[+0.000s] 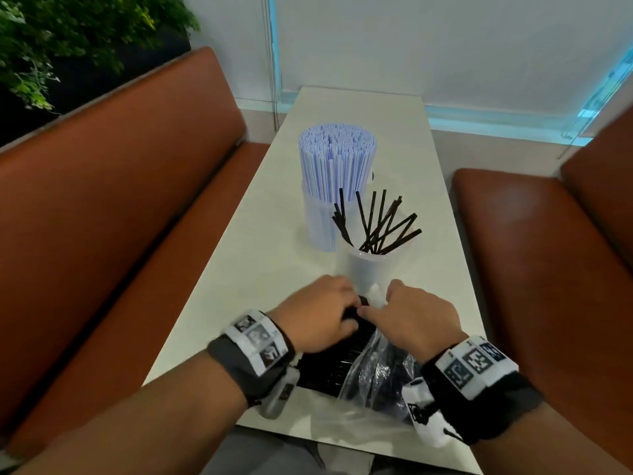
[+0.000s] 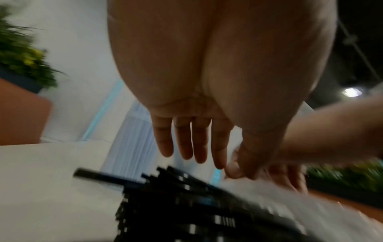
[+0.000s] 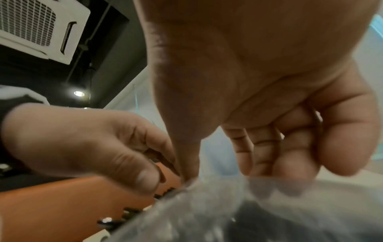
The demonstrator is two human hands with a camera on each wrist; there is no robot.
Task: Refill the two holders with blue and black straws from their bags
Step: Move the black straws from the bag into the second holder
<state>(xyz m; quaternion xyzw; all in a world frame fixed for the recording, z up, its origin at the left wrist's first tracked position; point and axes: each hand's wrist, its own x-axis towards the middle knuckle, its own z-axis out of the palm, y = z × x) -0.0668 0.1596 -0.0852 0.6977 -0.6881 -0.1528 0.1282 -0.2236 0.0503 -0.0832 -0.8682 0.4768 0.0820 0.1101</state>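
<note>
The far clear holder (image 1: 318, 228) is packed with blue straws (image 1: 337, 156). The nearer clear holder (image 1: 371, 269) has several black straws (image 1: 376, 224) leaning loosely in it. At the table's front edge lies a clear plastic bag (image 1: 376, 375) with a bundle of black straws (image 1: 342, 361) sticking out of its mouth. My left hand (image 1: 323, 311) hovers over the straw ends (image 2: 186, 204), its fingers (image 2: 190, 144) straight and holding nothing. My right hand (image 1: 414, 313) pinches the bag's open edge (image 3: 228, 212) between its thumb and curled fingers (image 3: 269, 160).
The narrow white table (image 1: 239, 262) runs away from me to a white wall. Brown padded benches stand on the left (image 1: 120, 207) and the right (image 1: 534, 255). A green plant (image 1: 68, 39) sits behind the left bench.
</note>
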